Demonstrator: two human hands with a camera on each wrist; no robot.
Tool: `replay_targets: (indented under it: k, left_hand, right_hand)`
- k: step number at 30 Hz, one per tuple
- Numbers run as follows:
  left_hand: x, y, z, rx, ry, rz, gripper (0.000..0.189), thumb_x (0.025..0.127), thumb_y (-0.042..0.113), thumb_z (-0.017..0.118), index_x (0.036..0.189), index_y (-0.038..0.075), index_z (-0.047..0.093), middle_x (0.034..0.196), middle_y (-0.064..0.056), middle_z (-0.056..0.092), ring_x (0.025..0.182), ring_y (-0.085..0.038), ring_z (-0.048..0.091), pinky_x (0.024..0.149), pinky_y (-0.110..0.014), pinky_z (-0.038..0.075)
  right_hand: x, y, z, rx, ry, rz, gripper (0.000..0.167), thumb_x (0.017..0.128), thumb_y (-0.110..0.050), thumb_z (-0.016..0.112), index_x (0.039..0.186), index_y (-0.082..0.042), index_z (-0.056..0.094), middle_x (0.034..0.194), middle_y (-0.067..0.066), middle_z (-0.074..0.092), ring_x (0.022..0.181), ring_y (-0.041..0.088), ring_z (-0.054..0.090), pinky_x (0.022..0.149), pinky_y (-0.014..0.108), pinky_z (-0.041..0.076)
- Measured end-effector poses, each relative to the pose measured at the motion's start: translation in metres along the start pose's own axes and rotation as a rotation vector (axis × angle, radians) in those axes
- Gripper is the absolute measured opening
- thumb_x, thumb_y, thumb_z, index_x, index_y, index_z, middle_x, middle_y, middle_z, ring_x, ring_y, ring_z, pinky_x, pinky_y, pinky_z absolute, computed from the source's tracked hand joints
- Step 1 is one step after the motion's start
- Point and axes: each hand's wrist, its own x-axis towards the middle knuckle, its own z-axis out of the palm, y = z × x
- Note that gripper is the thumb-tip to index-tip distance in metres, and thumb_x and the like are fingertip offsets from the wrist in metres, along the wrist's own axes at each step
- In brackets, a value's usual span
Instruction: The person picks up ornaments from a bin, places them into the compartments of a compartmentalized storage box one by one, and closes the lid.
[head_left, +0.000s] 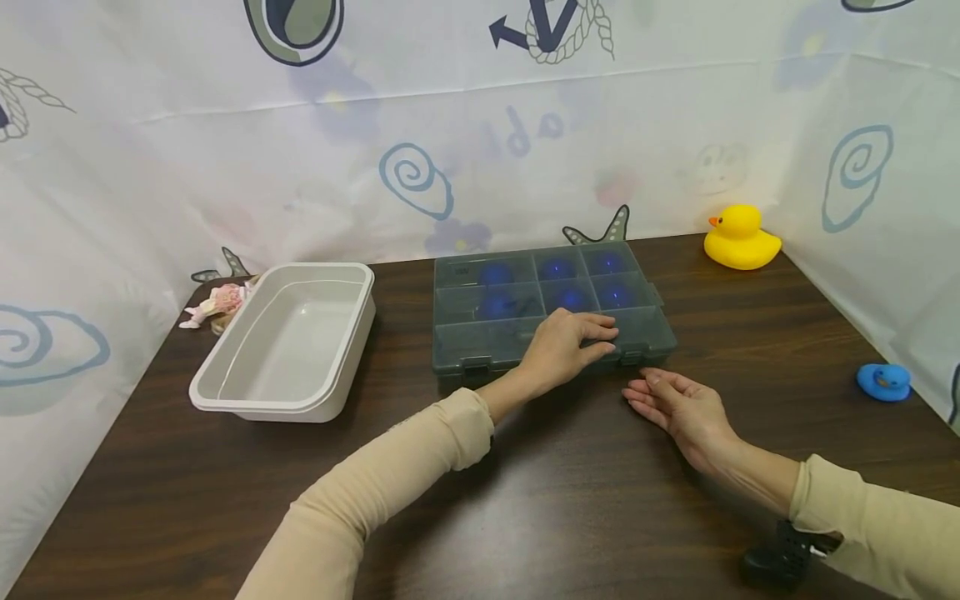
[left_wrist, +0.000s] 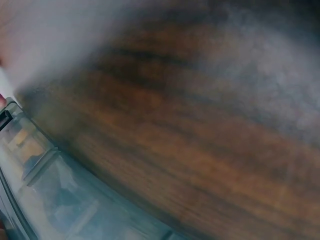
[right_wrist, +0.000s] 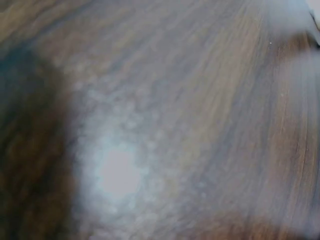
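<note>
A grey translucent compartment box (head_left: 487,337) lies on the brown table with its lid down, and two latches show on its front edge. Blue things (head_left: 558,268) show dimly through the lid in several compartments. My left hand (head_left: 562,346) rests over the front part of the lid, fingers stretched toward the right. Beside the front right latch (head_left: 633,354) is my right hand (head_left: 682,412), palm turned inward, fingers loosely bent and holding nothing. In the left wrist view the side of the box (left_wrist: 85,195) fills the lower left; the right wrist view shows mostly blurred table.
Left of the box stands a pale grey plastic tub (head_left: 288,333), with a small pink and white figurine (head_left: 221,304) behind its left side. A yellow rubber duck (head_left: 741,239) sits at the back right, a small blue duck (head_left: 885,382) at the right edge. Printed cloth (head_left: 480,167) hangs behind.
</note>
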Motion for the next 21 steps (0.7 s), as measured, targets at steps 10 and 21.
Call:
replay_targets:
  k: [10,21]
  left_hand:
    - [-0.0012,0.0005,-0.0015,0.034,-0.002,0.008,0.029,0.089,0.025,0.064,0.116,0.015,0.067,0.126,0.004,0.061,0.066,-0.008,0.048,0.071,-0.017,0.033]
    - [-0.0009,0.0009,-0.0004,0.063,-0.014,0.017,0.028,0.090,0.025,0.064,0.115,0.016,0.068,0.125,0.005,0.061,0.076,-0.008,0.057,0.080,-0.019,0.038]
  right_hand:
    - [0.0031,-0.0002,0.0090,0.003,-0.009,0.025,0.048,0.099,-0.010,0.046,0.138,0.008,0.025,0.091,-0.001,0.071,0.089,0.010,0.068,0.083,0.024,0.053]
    - [0.0023,-0.0011,0.0060,0.026,-0.008,0.052,0.044,0.100,-0.010,0.044,0.136,0.006,0.026,0.094,0.000,0.069,0.091,0.011,0.068,0.085,0.024,0.052]
